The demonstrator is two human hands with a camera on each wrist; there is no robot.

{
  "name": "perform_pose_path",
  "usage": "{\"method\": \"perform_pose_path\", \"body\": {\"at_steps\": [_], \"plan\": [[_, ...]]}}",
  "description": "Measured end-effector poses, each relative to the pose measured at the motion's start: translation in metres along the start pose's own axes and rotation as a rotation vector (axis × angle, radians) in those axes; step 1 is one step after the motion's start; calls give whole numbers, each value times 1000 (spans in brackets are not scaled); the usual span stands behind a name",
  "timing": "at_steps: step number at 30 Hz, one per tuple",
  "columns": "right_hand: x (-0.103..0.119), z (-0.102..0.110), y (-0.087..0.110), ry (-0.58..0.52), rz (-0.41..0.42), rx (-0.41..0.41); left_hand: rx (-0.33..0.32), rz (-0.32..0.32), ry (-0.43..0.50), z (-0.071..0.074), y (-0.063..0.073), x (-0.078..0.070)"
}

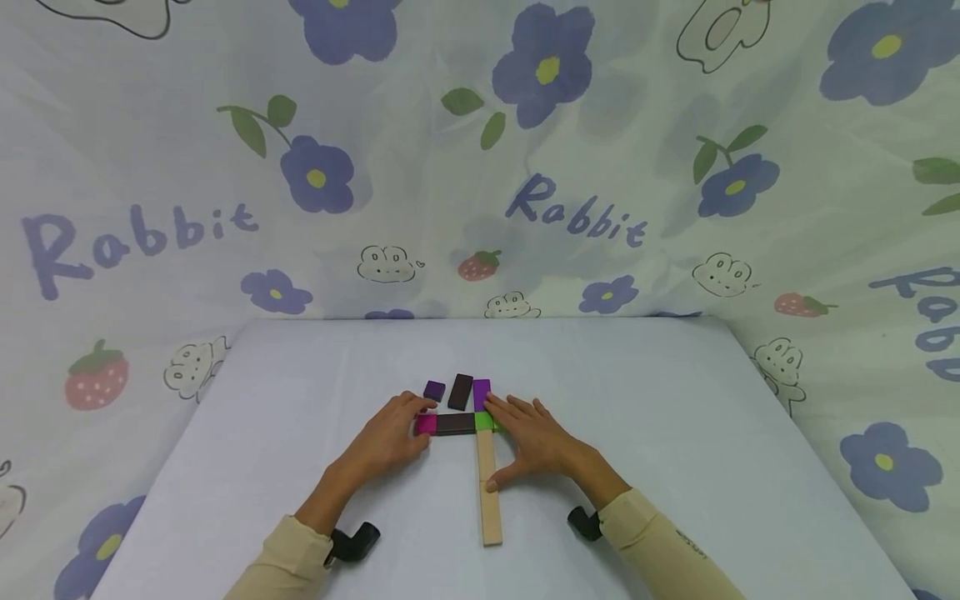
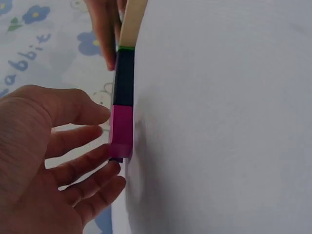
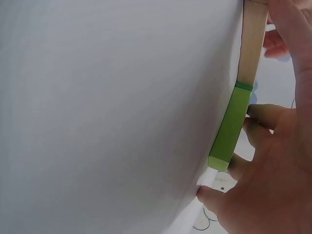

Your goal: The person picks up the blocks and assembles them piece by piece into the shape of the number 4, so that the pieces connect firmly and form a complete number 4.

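Note:
Blocks lie joined in a cross shape on the white table. My left hand (image 1: 392, 432) reaches about the magenta block (image 1: 426, 424) at the left end, thumb at its near side and fingers spread at its far side. Beside that block runs a dark brown block (image 1: 456, 424), meeting the green block (image 1: 483, 421). My right hand (image 1: 542, 439) lies over the right part of the green one, fingertips by the purple block (image 1: 482, 395), thumb on the wooden strip (image 1: 490, 517). In the right wrist view, the green block (image 3: 231, 126) shows its long side, with fingers behind it.
A small dark purple block (image 1: 434, 390) and a loose dark brown block (image 1: 461, 392) lie just beyond the row. Around the white table (image 1: 645, 367) hangs a printed curtain (image 1: 420, 233). A black wrist mount (image 1: 358, 543) sits at the left sleeve.

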State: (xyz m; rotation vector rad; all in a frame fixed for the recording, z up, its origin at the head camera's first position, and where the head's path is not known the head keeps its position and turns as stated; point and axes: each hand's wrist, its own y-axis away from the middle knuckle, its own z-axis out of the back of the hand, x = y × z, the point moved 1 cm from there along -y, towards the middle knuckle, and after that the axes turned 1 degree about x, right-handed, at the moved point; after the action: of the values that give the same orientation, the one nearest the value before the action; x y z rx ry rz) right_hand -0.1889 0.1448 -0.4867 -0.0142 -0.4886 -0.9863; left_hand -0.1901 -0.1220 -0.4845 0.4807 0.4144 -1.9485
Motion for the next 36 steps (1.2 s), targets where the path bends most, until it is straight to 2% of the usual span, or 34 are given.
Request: {"method": "perform_pose_path", "body": {"at_steps": [8,16,20,29,36], "plan": [[-3,-2,-1,10,2,2,-31,12,7,6,-5,-2],[-3,0,0,6,25,-8,-72,-3,15,10,-11,-3],[-4,1,0,12,26,-7,-67,-10,10,13,-16,-4],[-1,1,0,3,12,-2,24,-19,8,17,-32,-8],[-3,1,0,17,14,3,111,-64,3,22,-51,-10]]}}
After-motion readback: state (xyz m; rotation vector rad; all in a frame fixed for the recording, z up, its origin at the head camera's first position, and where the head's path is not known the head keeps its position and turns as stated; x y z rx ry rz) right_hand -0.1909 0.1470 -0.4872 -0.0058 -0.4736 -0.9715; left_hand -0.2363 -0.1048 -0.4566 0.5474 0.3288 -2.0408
